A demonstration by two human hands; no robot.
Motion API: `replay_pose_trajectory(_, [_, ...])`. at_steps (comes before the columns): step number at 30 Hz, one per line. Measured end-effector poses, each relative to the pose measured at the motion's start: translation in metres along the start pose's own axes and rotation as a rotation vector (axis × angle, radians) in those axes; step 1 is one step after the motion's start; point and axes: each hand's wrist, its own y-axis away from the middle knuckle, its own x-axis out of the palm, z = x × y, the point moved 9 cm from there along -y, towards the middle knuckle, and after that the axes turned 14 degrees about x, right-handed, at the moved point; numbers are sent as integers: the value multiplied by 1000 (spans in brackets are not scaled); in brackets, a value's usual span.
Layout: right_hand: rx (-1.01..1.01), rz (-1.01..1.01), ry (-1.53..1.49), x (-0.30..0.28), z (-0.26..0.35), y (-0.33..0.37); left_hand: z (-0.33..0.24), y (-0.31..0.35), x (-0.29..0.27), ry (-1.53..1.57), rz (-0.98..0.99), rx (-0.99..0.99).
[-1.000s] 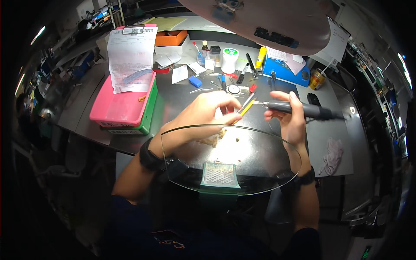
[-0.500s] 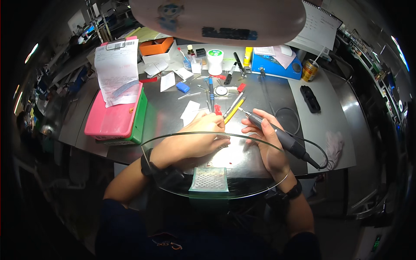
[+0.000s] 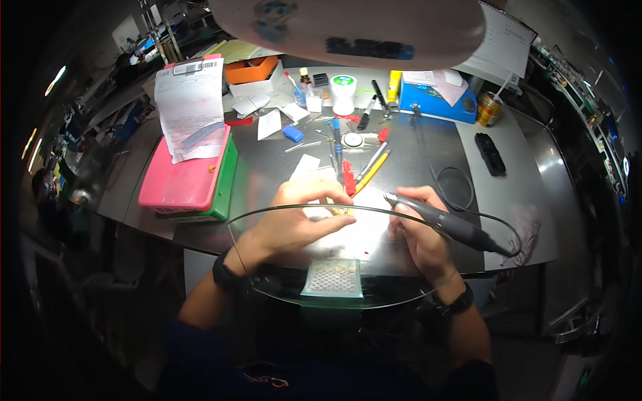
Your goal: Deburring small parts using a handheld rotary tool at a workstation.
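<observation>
My right hand [image 3: 424, 240] is closed round a dark grey rotary handpiece [image 3: 447, 222], whose metal tip points left toward my other hand. A black cable runs from its rear end. My left hand [image 3: 297, 215] pinches a small tan-yellow piece [image 3: 340, 210] between thumb and fingers; glare and the fingers hide most of it. Both hands are over the metal bench, behind a clear curved shield [image 3: 348, 206]. Just beyond the left hand lie a red-handled tool [image 3: 348, 178], a yellow-handled tool [image 3: 372, 172] and a blue pen-shaped tool [image 3: 338, 134].
A pink-lidded green box [image 3: 180, 177] with a clipped sheet stands at left. The blue control unit [image 3: 435, 99], a white tub [image 3: 343, 95] and a jar [image 3: 489, 110] line the back. A black case [image 3: 490, 154] lies at right, a perforated tray [image 3: 333, 277] at the front edge.
My left hand has turned and opened its grip somewhat, so the small piece now shows. My right hand has brought the handpiece slightly lower and flatter. The whole view has shifted a little.
</observation>
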Motion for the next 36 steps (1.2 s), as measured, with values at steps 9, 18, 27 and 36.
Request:
replay_pose_trajectory(9, [53,110,-218,40,-21,13,3,61,31,832,-587,-420])
replay_pose_trajectory(18, [-28,138,12,46,-17,18,6,65,31,750,-566,-463])
replay_pose_trajectory(27, [-96,131,101,49,-7,22,12,67,35,783,-564,-378])
replay_pose_trajectory(36, [-172,155,64,51,-5,22,13,71,36,745,-540,-430])
